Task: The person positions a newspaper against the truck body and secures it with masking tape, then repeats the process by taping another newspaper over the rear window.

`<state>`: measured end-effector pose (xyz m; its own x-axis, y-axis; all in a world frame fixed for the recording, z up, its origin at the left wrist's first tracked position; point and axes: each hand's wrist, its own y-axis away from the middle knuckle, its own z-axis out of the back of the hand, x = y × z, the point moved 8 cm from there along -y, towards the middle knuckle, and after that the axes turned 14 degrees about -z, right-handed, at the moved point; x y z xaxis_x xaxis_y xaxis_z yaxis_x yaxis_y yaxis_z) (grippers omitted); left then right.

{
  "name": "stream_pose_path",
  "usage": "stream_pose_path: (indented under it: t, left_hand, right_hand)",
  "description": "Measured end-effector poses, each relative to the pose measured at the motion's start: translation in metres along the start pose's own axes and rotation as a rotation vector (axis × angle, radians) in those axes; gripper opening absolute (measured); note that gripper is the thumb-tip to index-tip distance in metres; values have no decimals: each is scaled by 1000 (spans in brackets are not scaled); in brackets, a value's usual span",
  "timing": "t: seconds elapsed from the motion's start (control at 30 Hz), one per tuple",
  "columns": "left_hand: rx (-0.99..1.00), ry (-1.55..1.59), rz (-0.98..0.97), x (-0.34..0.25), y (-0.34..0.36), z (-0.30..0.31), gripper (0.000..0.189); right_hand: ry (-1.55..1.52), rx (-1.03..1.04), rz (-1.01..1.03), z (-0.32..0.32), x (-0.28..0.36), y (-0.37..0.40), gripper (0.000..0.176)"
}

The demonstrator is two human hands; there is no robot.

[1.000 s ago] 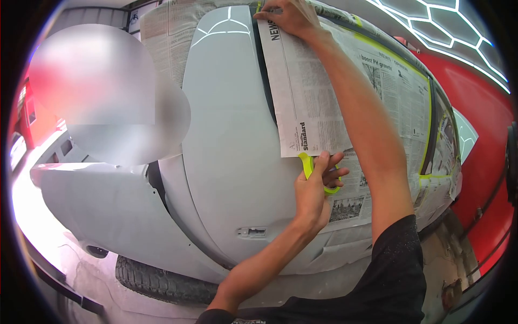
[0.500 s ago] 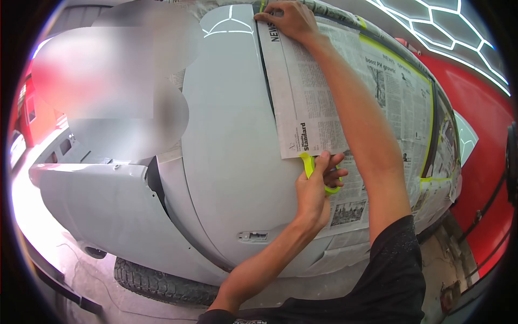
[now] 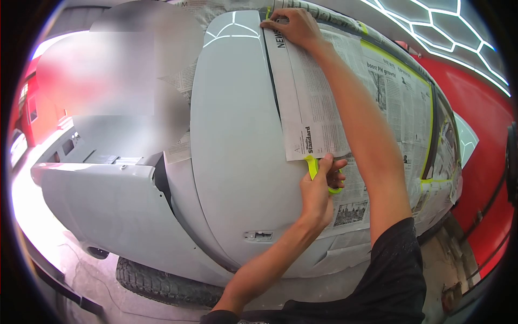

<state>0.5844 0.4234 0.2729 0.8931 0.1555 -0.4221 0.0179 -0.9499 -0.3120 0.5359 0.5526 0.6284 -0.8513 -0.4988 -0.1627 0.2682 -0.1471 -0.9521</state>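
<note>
A newspaper sheet lies over the side of a grey vehicle body, its left edge along a dark gap. At the sheet's upper left corner is my right hand, thumb and forefinger pinched together at the paper's edge, beside a bit of yellow-green tape. Near the sheet's lower edge, my left hand grips a yellow-green tape roll; its fingers partly hide the roll. A short end of tape touches the paper's bottom edge. More taped newspaper lies to the right.
A bare grey panel with a handle recess is left of the sheet. Farther left are another grey body panel and a tyre. A red wall stands at the right. The upper left is blurred.
The vehicle, the paper and both hands appear slightly farther right and lower in the view. Both hands keep nearly the same place on the sheet, with the same grips.
</note>
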Motion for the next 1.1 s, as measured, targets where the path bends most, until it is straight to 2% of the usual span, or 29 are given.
stream_pose_path:
  t: [0.07, 0.1, 0.2, 0.23, 0.27, 0.33, 0.37, 0.4, 0.47, 0.57, 0.67, 0.83, 0.93, 1.03, 1.1]
  left_hand:
    - [13, -35, -30, -5, 4, 2, 24]
    - [8, -54, -51, -10, 7, 6, 23]
    - [15, -74, -107, -22, 24, 25, 24]
    - [6, -93, -157, -34, 34, 31, 24]
    - [7, -137, -185, -48, 44, 42, 24]
    - [17, -233, -216, -70, 62, 60, 25]
    - [-22, -277, -209, -81, 73, 73, 27]
    - [-49, -338, -217, -93, 85, 89, 28]
    - [-78, -461, -215, -118, 106, 121, 29]
    - [-171, -571, -237, -163, 143, 176, 29]
    - [-231, -724, -256, -225, 187, 244, 25]
    - [-415, -746, -359, -356, 257, 358, 19]
    - [-499, -818, -406, -437, 285, 408, 21]
    - [-558, -920, -457, -511, 306, 441, 21]
    - [-576, -1019, -478, -558, 309, 454, 21]
  right_hand:
    - [-12, -26, 5, -1, -2, -1, 53]
    - [-3, -35, 35, 3, 2, -1, 51]
    - [-157, 30, -45, 16, 13, 0, 49]
    - [-157, -14, 8, 21, 25, 3, 45]
    - [-219, 35, -221, 39, 46, 12, 42]
    - [-296, -121, -105, 59, 88, 30, 40]
    - [-298, -85, -208, 58, 94, 32, 38]
    - [-344, -103, -168, 62, 111, 38, 37]
    - [-344, -84, -218, 66, 144, 51, 31]
    - [-464, 78, -108, 37, 182, 71, 37]
    - [-412, 68, -77, 41, 244, 105, 28]
    - [-530, 61, -386, 35, 325, 184, 31]
    - [-600, 33, -602, -4, 366, 230, 30]
    - [-626, 38, -786, -47, 417, 260, 30]
    - [-595, 41, -784, -65, 449, 268, 31]
